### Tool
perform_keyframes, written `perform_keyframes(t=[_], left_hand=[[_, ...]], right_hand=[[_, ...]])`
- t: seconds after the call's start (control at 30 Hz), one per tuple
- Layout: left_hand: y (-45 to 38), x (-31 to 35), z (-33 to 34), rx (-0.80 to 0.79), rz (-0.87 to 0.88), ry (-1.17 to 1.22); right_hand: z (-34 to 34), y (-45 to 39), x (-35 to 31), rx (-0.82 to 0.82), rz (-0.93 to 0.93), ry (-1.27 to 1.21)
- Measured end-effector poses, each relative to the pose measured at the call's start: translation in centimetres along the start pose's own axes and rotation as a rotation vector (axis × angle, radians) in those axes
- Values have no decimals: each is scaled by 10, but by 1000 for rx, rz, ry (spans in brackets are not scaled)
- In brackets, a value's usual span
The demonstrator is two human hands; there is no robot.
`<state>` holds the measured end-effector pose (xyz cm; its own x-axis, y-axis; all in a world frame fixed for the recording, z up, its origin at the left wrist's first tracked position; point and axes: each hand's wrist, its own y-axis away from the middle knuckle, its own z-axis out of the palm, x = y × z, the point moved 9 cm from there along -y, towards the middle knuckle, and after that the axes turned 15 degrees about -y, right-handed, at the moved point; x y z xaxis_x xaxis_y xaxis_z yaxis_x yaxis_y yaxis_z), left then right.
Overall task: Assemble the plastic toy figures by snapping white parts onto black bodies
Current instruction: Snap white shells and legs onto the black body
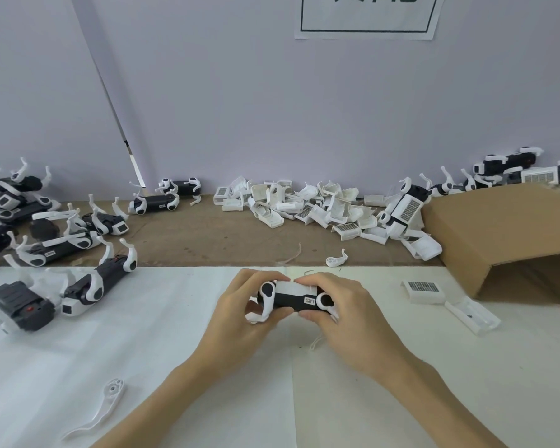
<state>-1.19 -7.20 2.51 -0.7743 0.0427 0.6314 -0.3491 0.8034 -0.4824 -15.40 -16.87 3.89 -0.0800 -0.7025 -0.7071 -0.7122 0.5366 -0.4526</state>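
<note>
Your left hand (pixel 240 305) and right hand (pixel 333 305) both hold one toy figure (pixel 293 299) just above the white surface (pixel 143 350), near its far edge. Each grip is curled tight round an end of the black body, with your fingertips meeting on the white cover on top.

A loose white leg part (pixel 102 405) lies on the surface near your left forearm, and another small white leg (pixel 336 259) rests on the brown strip just beyond your hands. To your left sits a cluster of assembled figures (pixel 55 240). A heap of white covers (pixel 307 205) lies against the wall ahead. On your right, a cardboard box (pixel 505 231) lies tipped on its side, with two white covers (pixel 446 297) just in front of it.
</note>
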Motion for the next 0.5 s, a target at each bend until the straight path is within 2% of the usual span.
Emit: perform_keyframes(t=[0.1,0.2,0.27,0.33,0.43,0.5], left_hand=[[1,1,2,-28,-17,48],[2,-5,12,-117,-162,297],[1,-10,12,-100,-254,391],[1,-11,7,-57,-259,397],[1,-5,3,-77,-152,367],[0,0,1,-147,-75,337]], right_hand=[[-4,0,-5,50,-72,-26],[-8,4,-17,107,-199,8],[-5,4,-23,94,-249,77],[2,5,-19,26,-200,49],[11,5,0,-86,50,-253],[4,2,4,-48,94,-342]])
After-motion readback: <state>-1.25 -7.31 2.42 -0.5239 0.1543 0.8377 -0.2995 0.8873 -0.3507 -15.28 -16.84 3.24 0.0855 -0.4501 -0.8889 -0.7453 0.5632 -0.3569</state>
